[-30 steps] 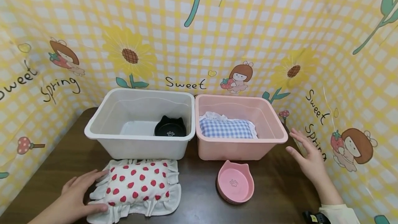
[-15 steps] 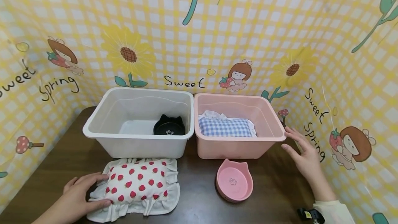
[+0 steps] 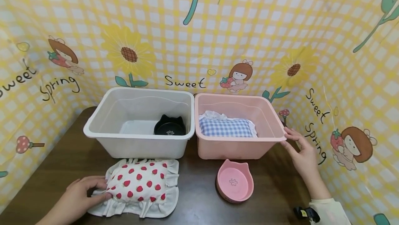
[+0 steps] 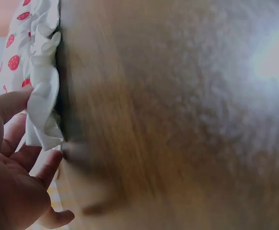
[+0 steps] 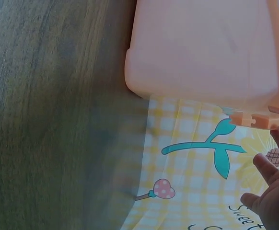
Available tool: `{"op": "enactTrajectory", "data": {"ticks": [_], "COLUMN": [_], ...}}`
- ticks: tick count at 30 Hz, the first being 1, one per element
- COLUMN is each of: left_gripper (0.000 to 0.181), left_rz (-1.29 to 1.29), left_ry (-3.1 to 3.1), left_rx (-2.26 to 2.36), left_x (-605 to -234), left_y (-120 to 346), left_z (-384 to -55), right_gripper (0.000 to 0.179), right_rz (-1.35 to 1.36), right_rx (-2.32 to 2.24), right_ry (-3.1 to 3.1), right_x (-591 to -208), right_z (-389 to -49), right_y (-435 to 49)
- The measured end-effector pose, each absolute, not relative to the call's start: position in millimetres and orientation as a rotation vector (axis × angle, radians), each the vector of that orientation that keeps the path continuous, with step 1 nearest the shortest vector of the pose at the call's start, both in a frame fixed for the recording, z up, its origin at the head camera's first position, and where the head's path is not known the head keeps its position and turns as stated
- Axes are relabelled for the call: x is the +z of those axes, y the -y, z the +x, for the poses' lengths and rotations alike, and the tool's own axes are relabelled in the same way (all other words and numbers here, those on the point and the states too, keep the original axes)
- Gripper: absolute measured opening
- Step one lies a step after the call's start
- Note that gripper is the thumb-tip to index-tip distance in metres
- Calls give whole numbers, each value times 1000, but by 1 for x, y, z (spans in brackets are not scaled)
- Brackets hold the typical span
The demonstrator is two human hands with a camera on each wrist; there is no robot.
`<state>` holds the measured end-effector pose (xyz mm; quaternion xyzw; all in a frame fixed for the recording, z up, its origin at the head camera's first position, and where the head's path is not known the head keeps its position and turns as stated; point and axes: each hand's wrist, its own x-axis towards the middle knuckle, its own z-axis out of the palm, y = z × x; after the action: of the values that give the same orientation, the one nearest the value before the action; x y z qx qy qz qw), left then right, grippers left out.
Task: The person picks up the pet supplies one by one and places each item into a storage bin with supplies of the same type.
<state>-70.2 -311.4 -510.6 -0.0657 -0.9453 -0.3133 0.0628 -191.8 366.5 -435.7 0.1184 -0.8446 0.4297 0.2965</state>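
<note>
A white frilled pillow printed with red strawberries lies at the front left of the table. My left hand pinches its left end. In the left wrist view, the thumb lies over the white ruffle and other fingers reach below it. On the far side, my right hand touches the right front corner of a pink bin with fingers extended. The right wrist view shows those fingertips right at the bin's rim. Inside the pink bin rests a blue-checked pillow with white frills.
A white bin stands against the pink one, holding a black cat-eared bowl. In front of the pink bin sits a pink cat-eared bowl. Yellow checked cloth surrounds the dark wooden table at back and sides.
My left hand has closed on the strawberry pillow's left end, and that pillow has shifted slightly. My right hand has moved left onto the pink bin's corner.
</note>
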Motion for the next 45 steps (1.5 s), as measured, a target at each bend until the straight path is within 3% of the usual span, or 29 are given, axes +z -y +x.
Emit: {"op": "enactTrajectory", "data": {"ticks": [13, 39, 45], "left_gripper": [19, 25, 32], "left_rz": [-134, -428, -511], "left_ry": [2785, 2645, 2566], "left_rx": [-1044, -1218, -1221], "left_x": [-493, -423, -388], "left_y": [298, 287, 272], "left_z": [-74, -49, -52], "right_gripper": [28, 27, 28], "right_rz": [204, 179, 205], "right_rx": [1085, 992, 1020], "right_ry": [2280, 2345, 2307], "right_x": [-433, -438, -431], "right_z": [-185, -184, -188], "right_y": [-371, -372, -368]}}
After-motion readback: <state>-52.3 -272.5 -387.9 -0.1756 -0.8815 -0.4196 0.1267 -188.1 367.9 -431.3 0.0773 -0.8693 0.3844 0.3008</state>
